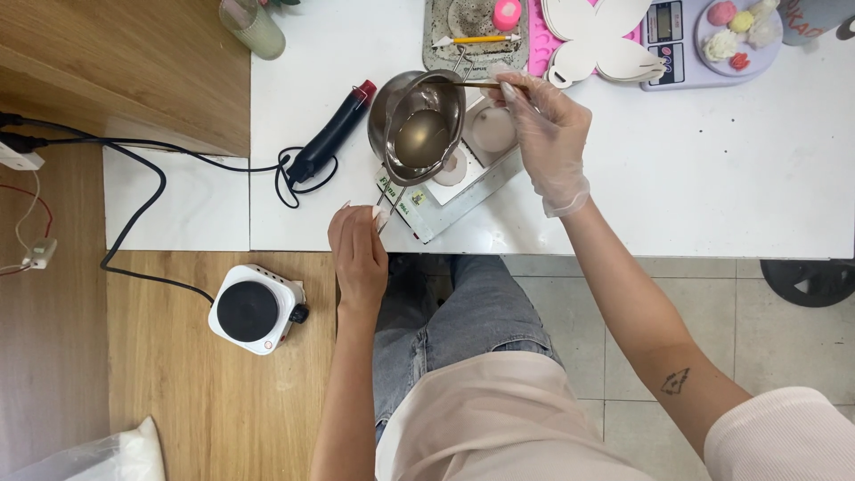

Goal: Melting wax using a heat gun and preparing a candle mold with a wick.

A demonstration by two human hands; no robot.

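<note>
- Head view: I see my left hand (358, 254) at the table's near edge, fingers pinched on the thin handle of a small metal pot (419, 127).
- The pot sits raised over a flat metal tray (445, 200) on the white table (712, 160), with pale liquid inside.
- My right hand (548, 138), in a clear glove, is closed around a slim stick (485, 85) that reaches to the pot's rim; its tip is hard to make out.
- A round mould (492, 131) lies on the tray, just beside the pot.
- A black heat gun (331, 135) rests left of the pot.
- A small white hotplate (254, 309) stands on the wooden floor below.
</note>
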